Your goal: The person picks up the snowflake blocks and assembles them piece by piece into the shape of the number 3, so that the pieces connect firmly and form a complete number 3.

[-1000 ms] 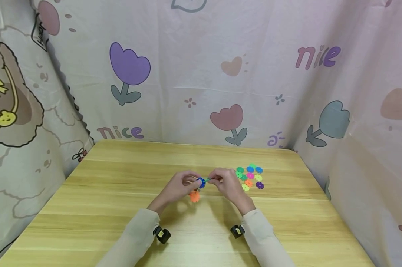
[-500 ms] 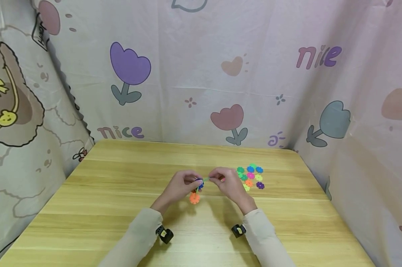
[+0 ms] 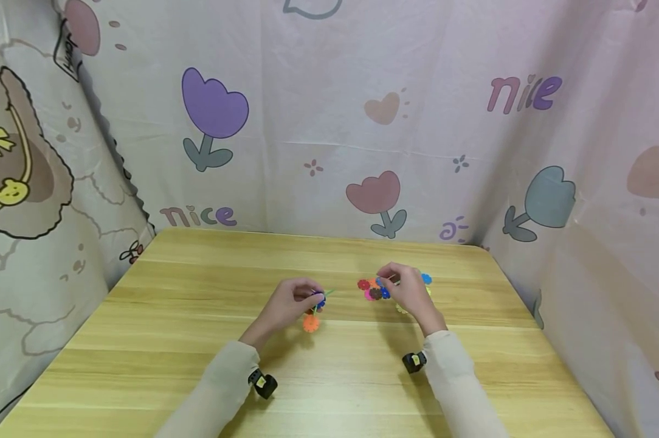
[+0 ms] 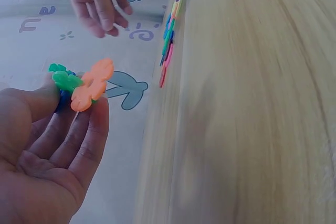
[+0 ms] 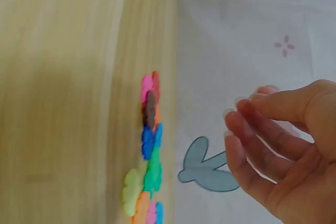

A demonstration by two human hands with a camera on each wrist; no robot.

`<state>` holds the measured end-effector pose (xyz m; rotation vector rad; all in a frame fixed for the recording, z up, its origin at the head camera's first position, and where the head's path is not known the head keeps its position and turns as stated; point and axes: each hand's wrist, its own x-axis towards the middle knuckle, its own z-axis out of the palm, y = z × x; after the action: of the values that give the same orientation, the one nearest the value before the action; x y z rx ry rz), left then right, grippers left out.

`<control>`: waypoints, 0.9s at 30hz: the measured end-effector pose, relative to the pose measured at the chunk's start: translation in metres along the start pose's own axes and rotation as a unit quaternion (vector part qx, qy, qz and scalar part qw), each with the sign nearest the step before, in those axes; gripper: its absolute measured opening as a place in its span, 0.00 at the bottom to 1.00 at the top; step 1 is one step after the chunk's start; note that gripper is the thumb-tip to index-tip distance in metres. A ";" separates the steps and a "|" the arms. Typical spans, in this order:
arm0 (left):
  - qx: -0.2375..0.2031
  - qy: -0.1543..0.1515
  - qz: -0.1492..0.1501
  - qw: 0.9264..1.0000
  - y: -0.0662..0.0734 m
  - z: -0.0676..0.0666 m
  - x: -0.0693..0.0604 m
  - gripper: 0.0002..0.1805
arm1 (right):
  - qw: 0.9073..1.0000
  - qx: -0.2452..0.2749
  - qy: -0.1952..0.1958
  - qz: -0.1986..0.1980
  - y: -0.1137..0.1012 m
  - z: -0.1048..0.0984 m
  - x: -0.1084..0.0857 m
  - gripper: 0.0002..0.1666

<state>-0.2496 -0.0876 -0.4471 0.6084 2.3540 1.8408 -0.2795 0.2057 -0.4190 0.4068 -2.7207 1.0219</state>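
My left hand (image 3: 286,305) pinches a small cluster of joined plastic snowflake discs between thumb and fingers. In the left wrist view an orange snowflake disc (image 4: 98,80) faces the camera, with a green snowflake disc (image 4: 65,81) beside it and a dark blue snowflake disc (image 4: 63,101) partly behind, near the fingers. A thin green edge sticks out to the right of the cluster in the head view. Over the loose discs hovers my right hand (image 3: 411,295), its fingers loosely bent. Nothing shows between those fingers in the right wrist view.
Several loose snowflake discs lie flat in a group on the wooden table (image 3: 209,274), including a red disc (image 3: 364,285), a brown disc (image 5: 150,109) and a pale yellow disc (image 5: 131,192). A printed curtain (image 3: 296,91) hangs behind the table.
My right hand has left the cluster and moved right, over the loose discs, uncovering red, pink and brown ones. The left hand has shifted slightly left, still holding the cluster.
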 end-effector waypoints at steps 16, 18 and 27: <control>-0.003 -0.006 -0.004 1.000 0.000 -0.002 0.000 0.08 | 0.995 -0.042 -0.081 0.050 0.025 0.021 0.012 0.09; -0.005 -0.009 -0.003 1.000 0.000 -0.002 0.001 0.09 | 0.994 -0.052 -0.080 0.047 0.026 0.023 0.014 0.08; -0.008 -0.008 -0.015 1.000 0.006 -0.006 0.003 0.09 | 0.991 -0.084 -0.099 0.021 0.029 0.031 0.019 0.07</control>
<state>-0.2529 -0.0909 -0.4398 0.5802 2.3218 1.8334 -0.3102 0.2022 -0.4541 0.4437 -2.9754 0.7917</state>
